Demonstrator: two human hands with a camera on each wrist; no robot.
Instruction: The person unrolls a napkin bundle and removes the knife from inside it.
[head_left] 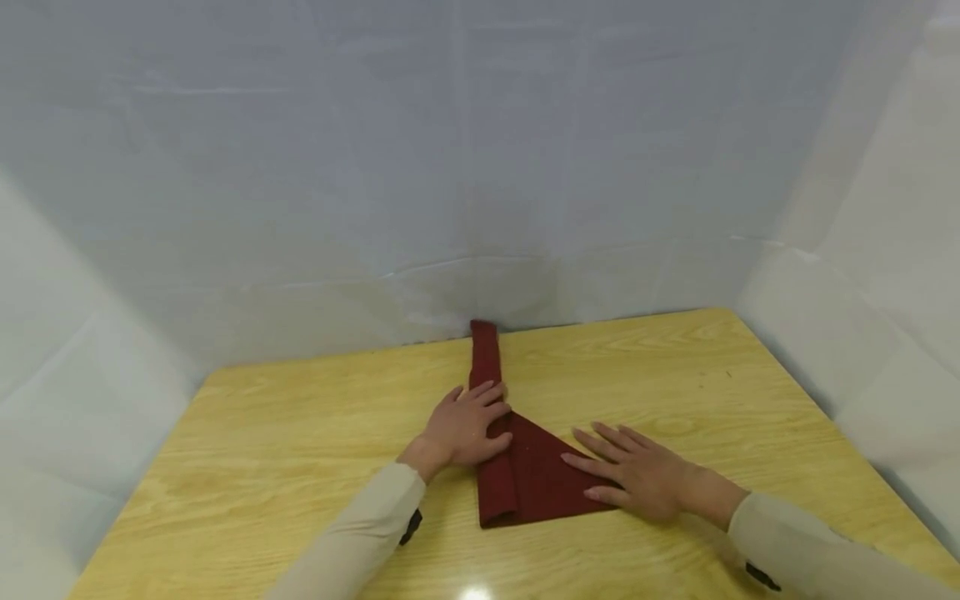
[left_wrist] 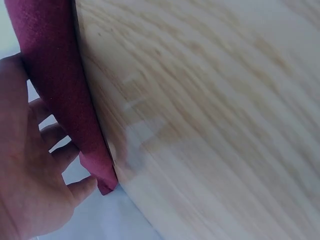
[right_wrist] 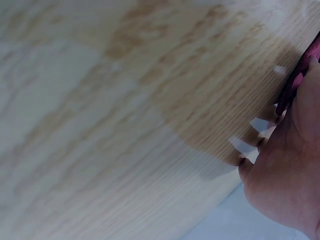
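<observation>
A dark red cloth lies on the wooden table, its left side folded into a long narrow strip that runs to the far edge. Its right side tapers to a point near the right hand. Spread over the folded strip, my left hand rests with fingers extended; the left wrist view shows that hand along the strip. My right hand lies with fingers spread, thumb and index finger on the cloth's right corner and the other fingertips over the table. In the right wrist view, a bit of red cloth shows beside the fingers.
The light wooden table reaches back to a pale sheet wall. More white sheeting stands on the left and on the right. The strip's far end meets the back wall's foot.
</observation>
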